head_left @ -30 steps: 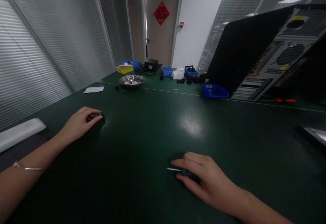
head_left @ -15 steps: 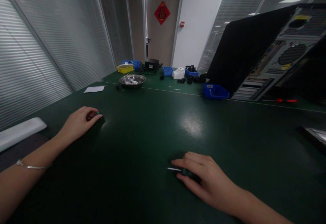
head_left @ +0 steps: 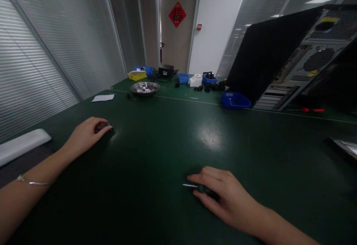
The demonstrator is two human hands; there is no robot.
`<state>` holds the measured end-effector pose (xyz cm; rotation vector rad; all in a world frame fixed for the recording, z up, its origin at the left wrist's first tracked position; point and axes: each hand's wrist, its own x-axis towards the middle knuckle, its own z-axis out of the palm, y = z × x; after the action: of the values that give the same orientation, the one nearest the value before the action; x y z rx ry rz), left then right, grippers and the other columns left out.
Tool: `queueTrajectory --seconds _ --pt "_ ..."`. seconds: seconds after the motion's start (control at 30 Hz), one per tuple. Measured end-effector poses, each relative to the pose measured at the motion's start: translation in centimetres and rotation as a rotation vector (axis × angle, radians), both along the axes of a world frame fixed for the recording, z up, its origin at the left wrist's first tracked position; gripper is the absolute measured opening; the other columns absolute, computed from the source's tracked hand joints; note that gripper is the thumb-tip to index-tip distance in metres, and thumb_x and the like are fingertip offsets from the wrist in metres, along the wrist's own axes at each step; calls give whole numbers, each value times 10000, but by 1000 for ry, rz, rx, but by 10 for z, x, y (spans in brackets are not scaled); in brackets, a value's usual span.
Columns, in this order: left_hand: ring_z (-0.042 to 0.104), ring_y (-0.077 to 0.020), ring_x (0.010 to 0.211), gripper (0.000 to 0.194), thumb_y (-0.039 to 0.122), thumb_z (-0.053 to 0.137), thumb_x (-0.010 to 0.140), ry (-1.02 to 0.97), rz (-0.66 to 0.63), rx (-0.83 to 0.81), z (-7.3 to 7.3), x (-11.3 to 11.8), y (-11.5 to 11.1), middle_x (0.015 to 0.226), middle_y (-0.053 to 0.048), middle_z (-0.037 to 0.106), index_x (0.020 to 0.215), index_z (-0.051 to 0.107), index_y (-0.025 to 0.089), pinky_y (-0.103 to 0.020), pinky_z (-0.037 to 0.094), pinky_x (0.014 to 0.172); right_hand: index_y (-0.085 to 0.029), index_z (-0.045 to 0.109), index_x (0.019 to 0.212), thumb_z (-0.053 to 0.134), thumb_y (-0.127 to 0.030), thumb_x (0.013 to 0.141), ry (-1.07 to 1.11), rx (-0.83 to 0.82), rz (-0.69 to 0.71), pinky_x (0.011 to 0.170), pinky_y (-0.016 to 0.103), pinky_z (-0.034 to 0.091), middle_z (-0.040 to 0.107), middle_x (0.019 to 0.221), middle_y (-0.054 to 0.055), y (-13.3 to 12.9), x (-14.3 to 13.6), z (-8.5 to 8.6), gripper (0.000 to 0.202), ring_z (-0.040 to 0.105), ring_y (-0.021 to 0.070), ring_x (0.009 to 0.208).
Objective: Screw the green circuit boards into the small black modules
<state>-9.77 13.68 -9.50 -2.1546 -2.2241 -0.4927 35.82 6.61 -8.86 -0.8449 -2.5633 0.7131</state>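
On the left side of the dark green table (head_left: 164, 137), my left hand (head_left: 90, 131) is curled round a small dark green item (head_left: 108, 125), mostly hidden by the fingers. Near the front, right of the middle, my right hand (head_left: 223, 193) rests with its fingers round the dark handle of a small screwdriver (head_left: 190, 185). The thin silver shaft points left, past the fingertips. The two hands are far apart.
A metal bowl (head_left: 145, 88) with small parts stands at the back left, near a white paper (head_left: 103, 97). Blue bins (head_left: 235, 100), a yellow bin (head_left: 137, 75) and cables line the back. A large computer case (head_left: 273, 51) leans at right; a white object (head_left: 25, 146) lies at left.
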Motion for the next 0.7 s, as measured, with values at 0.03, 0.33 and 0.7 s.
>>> queueTrajectory --seconds 0.03,0.33,0.7 --pt "588 -241 869 520 502 479 916 3 -3 1 1 1 0 1037 -108 587 1181 593 70 -332 474 789 -218 587 1238 513 -224 984 5 -3 0 727 306 456 665 975 57 0 0 0 265 620 189 854" --pt "582 -237 907 485 467 434 961 72 -52 -21 9 6 -8 1092 -106 560 1201 593 77 -326 466 827 -238 581 1246 515 -218 983 13 -10 -1 721 301 455 668 977 49 1 0 1 272 625 183 847" --pt "511 -302 1103 499 369 301 993 173 165 73 29 -24 -13 1160 -142 541 1281 504 15 -431 401 1001 -260 568 1273 522 -227 985 10 -23 -1 741 305 466 672 998 47 1 1 -1 294 627 185 872"
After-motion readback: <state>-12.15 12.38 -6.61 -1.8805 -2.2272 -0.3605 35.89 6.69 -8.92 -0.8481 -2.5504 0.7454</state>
